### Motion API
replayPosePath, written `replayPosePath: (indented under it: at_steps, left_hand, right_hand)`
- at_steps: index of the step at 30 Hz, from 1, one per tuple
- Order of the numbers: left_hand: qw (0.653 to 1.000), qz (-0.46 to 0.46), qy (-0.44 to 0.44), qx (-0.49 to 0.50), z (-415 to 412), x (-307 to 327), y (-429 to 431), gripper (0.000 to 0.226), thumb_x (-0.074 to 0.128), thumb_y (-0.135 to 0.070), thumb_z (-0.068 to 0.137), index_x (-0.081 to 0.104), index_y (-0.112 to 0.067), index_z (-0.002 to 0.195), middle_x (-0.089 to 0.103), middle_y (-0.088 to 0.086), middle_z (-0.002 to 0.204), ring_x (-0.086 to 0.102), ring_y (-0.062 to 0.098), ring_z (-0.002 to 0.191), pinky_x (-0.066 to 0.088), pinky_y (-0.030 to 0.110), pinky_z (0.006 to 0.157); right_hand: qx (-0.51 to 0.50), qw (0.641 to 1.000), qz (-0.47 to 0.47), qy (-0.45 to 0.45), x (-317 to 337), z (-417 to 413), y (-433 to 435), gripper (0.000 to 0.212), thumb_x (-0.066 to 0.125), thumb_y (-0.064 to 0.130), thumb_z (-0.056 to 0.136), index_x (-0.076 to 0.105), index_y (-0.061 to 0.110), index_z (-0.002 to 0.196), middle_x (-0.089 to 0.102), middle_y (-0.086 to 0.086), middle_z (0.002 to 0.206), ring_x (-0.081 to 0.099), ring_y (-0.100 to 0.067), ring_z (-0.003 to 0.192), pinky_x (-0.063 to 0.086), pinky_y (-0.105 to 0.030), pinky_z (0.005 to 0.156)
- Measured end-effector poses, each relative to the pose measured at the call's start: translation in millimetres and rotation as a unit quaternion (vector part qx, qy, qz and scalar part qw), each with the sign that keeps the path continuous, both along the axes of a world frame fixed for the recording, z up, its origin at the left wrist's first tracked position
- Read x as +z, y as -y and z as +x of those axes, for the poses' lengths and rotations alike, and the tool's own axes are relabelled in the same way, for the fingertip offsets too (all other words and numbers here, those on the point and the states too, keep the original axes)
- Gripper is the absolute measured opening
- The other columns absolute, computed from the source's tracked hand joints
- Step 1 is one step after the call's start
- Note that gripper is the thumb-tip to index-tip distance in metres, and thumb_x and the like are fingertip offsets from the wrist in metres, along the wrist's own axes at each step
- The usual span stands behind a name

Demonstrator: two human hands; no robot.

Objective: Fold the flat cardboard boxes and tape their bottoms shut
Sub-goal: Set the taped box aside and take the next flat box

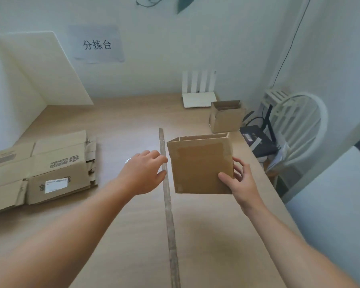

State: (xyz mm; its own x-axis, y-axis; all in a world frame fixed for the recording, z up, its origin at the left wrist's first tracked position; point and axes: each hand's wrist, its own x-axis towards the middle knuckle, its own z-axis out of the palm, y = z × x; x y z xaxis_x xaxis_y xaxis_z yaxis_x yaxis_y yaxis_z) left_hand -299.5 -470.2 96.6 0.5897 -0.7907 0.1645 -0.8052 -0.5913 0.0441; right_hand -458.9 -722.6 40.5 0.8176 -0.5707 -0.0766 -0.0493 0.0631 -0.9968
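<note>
One big table [123, 125] fills most of the view, and a thin grey strip [168, 204] runs down it from far to near. On the left side lies a pile of flat boxes [50, 169], well apart from both hands. To the right of the strip is the brown box [197, 169], already folded into shape, with its wide side facing the person and its open end pointing away. A smaller folded box [227, 119] sits at the far right of the table, open end up.

The right hand [241, 183] grips the brown box at its near right corner, thumb on the front and fingers behind the edge. The left hand [141, 173] is just beside the box's left side, not quite touching. Its fingers are loosely curled, and I can see nothing in them.

I think the next move needs the left hand to close that little gap and take the left side. The flat pile is nearer to the left hand too.
</note>
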Motion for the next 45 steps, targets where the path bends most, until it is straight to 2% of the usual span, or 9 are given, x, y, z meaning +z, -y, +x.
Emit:
replayPosePath:
  at_steps: [9, 13, 20, 22, 25, 29, 33, 37, 45]
  left_hand:
    - [0.997, 0.051, 0.038, 0.042, 83, 5, 79, 0.028, 0.072, -0.029, 0.083, 0.069, -0.014, 0.107, 0.068, 0.004, 0.1, 0.065, 0.032, 0.082, 0.053, 0.04, 0.069]
    - [0.996, 0.057, 0.035, 0.058, 127, -5, 102, 0.03, 0.071, -0.031, 0.085, 0.069, -0.015, 0.111, 0.068, 0.004, 0.104, 0.065, 0.031, 0.088, 0.054, 0.041, 0.073]
    - [0.996, 0.032, 0.014, 0.082, 193, -27, 130, 0.058, 0.03, -0.052, 0.086, 0.066, -0.019, 0.117, 0.067, -0.001, 0.106, 0.063, 0.028, 0.093, 0.054, 0.041, 0.075]
    - [0.996, 0.018, 0.004, 0.092, 209, -36, 135, 0.049, 0.038, -0.05, 0.09, 0.064, -0.021, 0.121, 0.067, -0.003, 0.108, 0.063, 0.026, 0.096, 0.054, 0.039, 0.077]
    - [0.995, -0.002, 0.004, 0.1, 225, -54, 143, 0.034, 0.059, -0.038, 0.091, 0.065, -0.022, 0.12, 0.067, -0.004, 0.106, 0.064, 0.025, 0.096, 0.048, 0.032, 0.069]
    - [0.995, 0.001, 0.003, 0.096, 238, -74, 148, 0.032, 0.064, -0.037, 0.09, 0.065, -0.023, 0.118, 0.066, -0.005, 0.102, 0.065, 0.024, 0.093, 0.037, 0.028, 0.065]
    - [0.995, 0.003, -0.021, 0.096, 247, -83, 147, 0.037, 0.063, -0.036, 0.093, 0.061, -0.023, 0.128, 0.065, -0.004, 0.108, 0.062, 0.024, 0.099, 0.04, 0.031, 0.071]
    - [0.995, 0.005, -0.031, 0.097, 250, -89, 143, 0.038, 0.058, -0.039, 0.094, 0.061, -0.023, 0.128, 0.065, -0.004, 0.105, 0.063, 0.025, 0.096, 0.046, 0.034, 0.073]
    - [0.993, 0.078, -0.014, 0.088, 256, -99, 132, 0.049, 0.035, -0.05, 0.087, 0.066, -0.021, 0.113, 0.066, -0.002, 0.098, 0.062, 0.026, 0.082, 0.052, 0.037, 0.068]
  right_hand:
    - [0.024, 1.0, -0.01, 0.001, -29, 138, 99, 0.06, 0.085, 0.037, 0.071, 0.051, 0.058, 0.115, 0.06, 0.004, 0.127, 0.06, -0.019, 0.117, 0.048, -0.051, 0.104]
    - [0.04, 0.999, -0.007, 0.017, -46, 198, 121, 0.061, 0.082, 0.015, 0.081, 0.049, 0.049, 0.119, 0.059, 0.003, 0.13, 0.058, -0.015, 0.12, 0.046, -0.047, 0.108]
    - [0.043, 0.998, -0.015, 0.04, -73, 279, 147, 0.061, 0.083, 0.022, 0.077, 0.05, 0.051, 0.119, 0.06, 0.014, 0.128, 0.058, 0.0, 0.116, 0.048, -0.043, 0.107]
    - [0.047, 0.998, -0.02, 0.049, -82, 295, 150, 0.061, 0.081, 0.012, 0.082, 0.049, 0.047, 0.121, 0.059, 0.016, 0.127, 0.058, 0.005, 0.111, 0.047, -0.038, 0.107]
    - [0.045, 0.997, -0.04, 0.048, -98, 315, 152, 0.061, 0.083, 0.02, 0.077, 0.049, 0.048, 0.121, 0.058, 0.014, 0.129, 0.056, 0.005, 0.113, 0.044, -0.027, 0.106]
    - [0.042, 0.997, -0.045, 0.055, -115, 336, 156, 0.063, 0.082, 0.018, 0.08, 0.047, 0.046, 0.125, 0.055, 0.013, 0.134, 0.055, 0.003, 0.119, 0.044, -0.03, 0.108]
    - [0.026, 0.997, -0.045, 0.065, -123, 352, 161, 0.066, 0.074, 0.005, 0.087, 0.037, 0.028, 0.137, 0.05, 0.013, 0.135, 0.052, 0.005, 0.122, 0.043, -0.028, 0.11]
    - [0.0, 0.998, -0.049, 0.045, -130, 363, 160, 0.076, 0.079, 0.012, 0.083, 0.031, 0.033, 0.138, 0.048, 0.007, 0.141, 0.048, 0.001, 0.128, 0.042, -0.017, 0.105]
    - [-0.021, 0.997, -0.08, -0.011, -148, 372, 159, 0.083, 0.083, 0.024, 0.081, 0.031, 0.033, 0.144, 0.047, 0.0, 0.147, 0.046, -0.019, 0.134, 0.036, -0.035, 0.114]
